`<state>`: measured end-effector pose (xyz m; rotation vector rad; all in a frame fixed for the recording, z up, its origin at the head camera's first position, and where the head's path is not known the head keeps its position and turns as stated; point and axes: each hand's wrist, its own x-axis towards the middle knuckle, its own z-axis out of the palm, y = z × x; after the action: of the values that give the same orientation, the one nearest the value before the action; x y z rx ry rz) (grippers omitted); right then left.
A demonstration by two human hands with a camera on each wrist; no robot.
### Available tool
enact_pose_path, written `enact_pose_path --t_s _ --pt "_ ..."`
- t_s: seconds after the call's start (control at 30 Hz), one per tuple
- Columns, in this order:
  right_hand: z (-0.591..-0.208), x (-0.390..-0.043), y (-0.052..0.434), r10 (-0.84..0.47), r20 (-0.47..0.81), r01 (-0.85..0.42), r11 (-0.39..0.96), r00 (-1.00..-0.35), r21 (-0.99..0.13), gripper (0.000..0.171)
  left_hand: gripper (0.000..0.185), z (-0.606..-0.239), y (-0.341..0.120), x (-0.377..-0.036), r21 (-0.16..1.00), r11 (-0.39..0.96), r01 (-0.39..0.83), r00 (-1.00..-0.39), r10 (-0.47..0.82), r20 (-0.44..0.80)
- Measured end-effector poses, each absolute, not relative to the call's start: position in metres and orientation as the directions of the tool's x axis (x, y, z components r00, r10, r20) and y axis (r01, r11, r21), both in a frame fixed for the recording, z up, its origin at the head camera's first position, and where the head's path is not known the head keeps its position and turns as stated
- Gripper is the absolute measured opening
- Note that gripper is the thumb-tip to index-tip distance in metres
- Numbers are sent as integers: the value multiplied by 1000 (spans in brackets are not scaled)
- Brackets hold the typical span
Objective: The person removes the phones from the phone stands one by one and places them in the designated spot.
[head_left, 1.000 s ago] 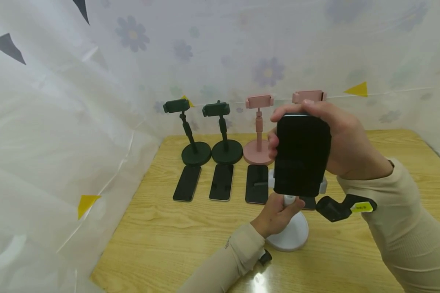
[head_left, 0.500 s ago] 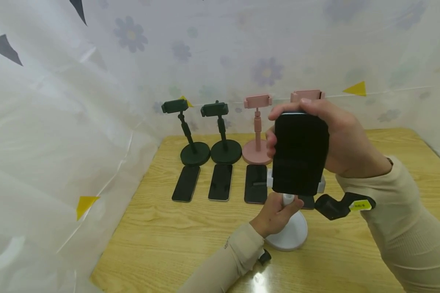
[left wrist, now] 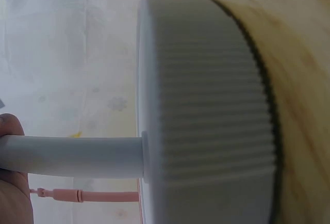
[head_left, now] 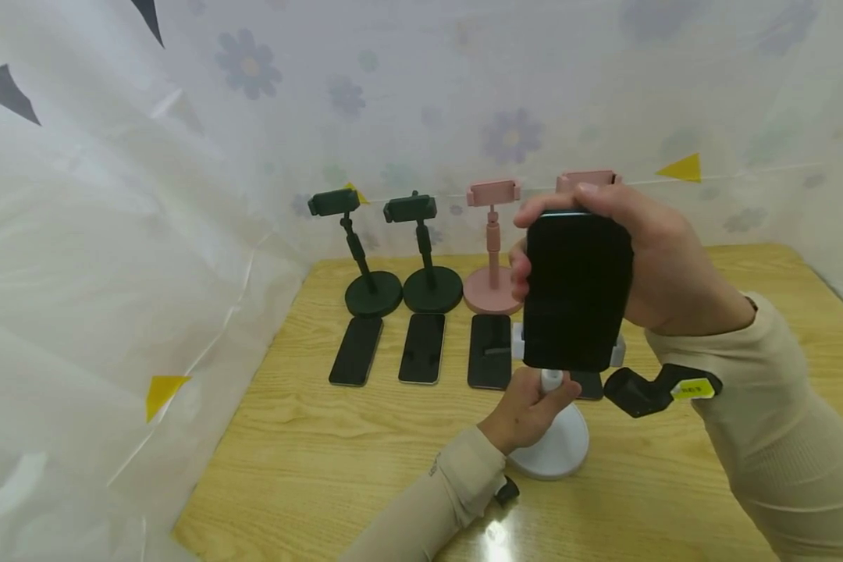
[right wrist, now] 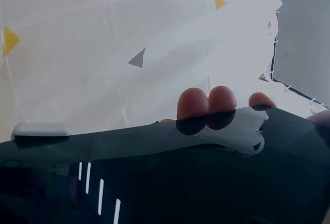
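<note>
My right hand (head_left: 663, 265) grips a black smartphone (head_left: 578, 293) from behind, its fingers round the left edge and top. In the right wrist view, fingertips (right wrist: 223, 99) curl over the edge of the dark screen. The phone's lower part sits between the side arms of a white phone stand (head_left: 558, 445); one white arm (right wrist: 41, 129) shows against the phone's edge in the right wrist view. Below the phone, my left hand (head_left: 527, 414) grips the stand's white pole (left wrist: 77, 156). The stand's round ribbed base (left wrist: 206, 105) stands on the wooden table. The clamp's back is hidden.
Two green stands (head_left: 432, 289) and two pink stands (head_left: 493, 289) line the table's back, the rightmost partly hidden by my right hand. In front lie several black phones (head_left: 422, 349), one mostly covered by the held phone. Pale flowered sheeting (head_left: 393, 117) hangs behind and at left.
The whole head view has shifted slightly. Both hands, the phone and the white stand keep almost the same places relative to one another.
</note>
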<state>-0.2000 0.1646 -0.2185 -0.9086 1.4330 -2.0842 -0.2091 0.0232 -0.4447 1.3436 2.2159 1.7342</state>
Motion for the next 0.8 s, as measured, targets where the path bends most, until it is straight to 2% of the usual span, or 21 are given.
enact_pose_path --t_s 0.43,0.8 --pt "-216 -197 166 -655 265 -21 -356 -707 -934 49 29 -444 26 -208 784 -4 621 -611 624 487" --pt "-215 -195 168 -669 331 -37 -413 -666 -910 51 28 -443 28 -207 776 14 631 -616 616 490"
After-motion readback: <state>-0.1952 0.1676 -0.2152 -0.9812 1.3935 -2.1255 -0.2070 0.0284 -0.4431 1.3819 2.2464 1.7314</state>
